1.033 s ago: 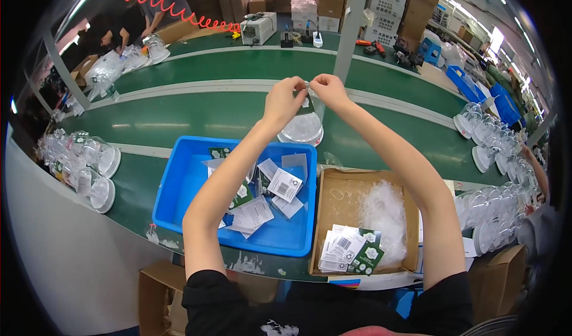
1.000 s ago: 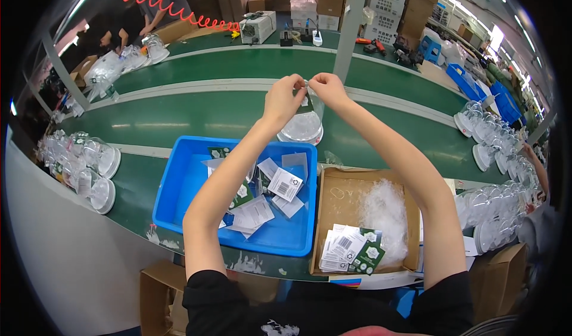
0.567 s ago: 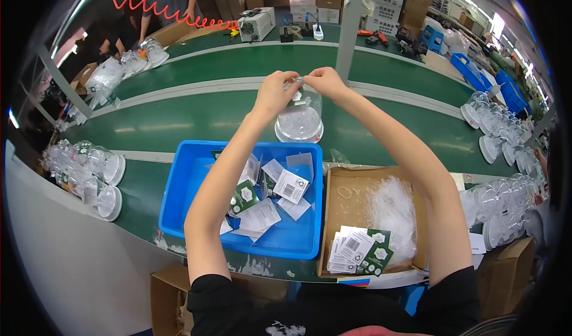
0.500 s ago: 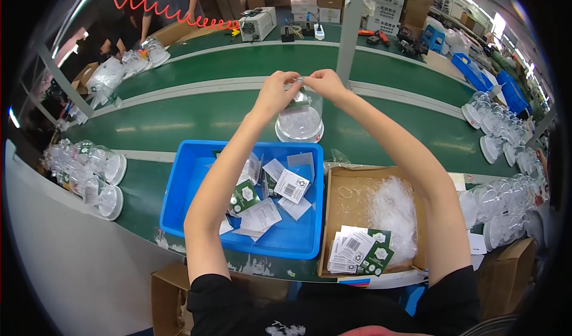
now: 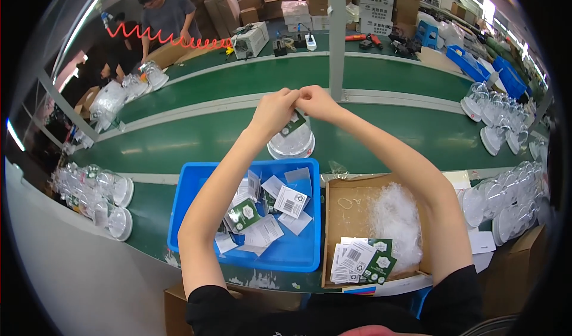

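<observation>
**Two hands meet over a clear dome**

The left hand (image 5: 275, 110) and the right hand (image 5: 317, 103) come together at the top of a clear plastic dome with a round white base (image 5: 292, 149). The dome stands on the long green table (image 5: 196, 148), on the far side of a blue plastic bin (image 5: 302, 248). Both hands have bent fingers, with the tips close together. I cannot tell if they are pinching something. A small dark green paper card (image 5: 293, 124) is just below them, against the dome.

The step looks like tying the card on. The next move seems to call for small, careful finger work.

Nearer, on the right, a shallow brown cardboard box (image 5: 351, 217) holds a fluffy heap of clear strings (image 5: 398, 228).
</observation>
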Motion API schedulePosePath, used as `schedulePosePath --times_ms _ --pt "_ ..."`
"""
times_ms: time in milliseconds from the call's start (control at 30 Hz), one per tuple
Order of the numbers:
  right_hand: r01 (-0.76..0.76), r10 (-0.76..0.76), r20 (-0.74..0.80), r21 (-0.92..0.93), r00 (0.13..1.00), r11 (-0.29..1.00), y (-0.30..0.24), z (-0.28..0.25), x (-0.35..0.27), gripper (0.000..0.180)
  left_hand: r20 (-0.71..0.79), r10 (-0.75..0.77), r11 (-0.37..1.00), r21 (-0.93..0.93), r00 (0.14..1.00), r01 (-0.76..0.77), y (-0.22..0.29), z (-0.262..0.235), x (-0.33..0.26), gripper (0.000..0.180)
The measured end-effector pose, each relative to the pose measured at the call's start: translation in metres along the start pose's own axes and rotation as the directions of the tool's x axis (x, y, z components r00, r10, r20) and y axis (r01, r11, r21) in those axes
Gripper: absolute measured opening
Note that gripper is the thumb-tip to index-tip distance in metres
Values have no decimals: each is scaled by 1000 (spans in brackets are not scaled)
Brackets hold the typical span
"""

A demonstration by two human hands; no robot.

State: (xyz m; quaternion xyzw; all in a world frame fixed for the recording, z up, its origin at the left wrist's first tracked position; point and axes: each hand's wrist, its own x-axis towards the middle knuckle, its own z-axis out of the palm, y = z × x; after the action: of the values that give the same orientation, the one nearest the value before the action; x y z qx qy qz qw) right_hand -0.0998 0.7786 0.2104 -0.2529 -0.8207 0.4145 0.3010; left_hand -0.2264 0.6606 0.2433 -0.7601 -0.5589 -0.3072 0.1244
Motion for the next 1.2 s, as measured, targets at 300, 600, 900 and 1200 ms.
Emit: schedulePosePath --times_ms 300,600,900,1200 --pt "204 -171 275 -98 946 974 25 -25 -8 41 58 -43 987 -151 997 51 -39 -15 -18 20" --pt "-461 338 -352 -822 873 334 184 -178 -135 63 -90 -200 979 -47 976 196 -108 -19 65 20" --pt "-412 -31 -544 -670 838 618 221 -151 -141 45 -353 -275 930 139 894 341 -174 71 150 26" --pt "-425 -37 -568 -655 822 624 221 -152 -138 44 -112 -391 913 81 914 400 -202 149 217 52"
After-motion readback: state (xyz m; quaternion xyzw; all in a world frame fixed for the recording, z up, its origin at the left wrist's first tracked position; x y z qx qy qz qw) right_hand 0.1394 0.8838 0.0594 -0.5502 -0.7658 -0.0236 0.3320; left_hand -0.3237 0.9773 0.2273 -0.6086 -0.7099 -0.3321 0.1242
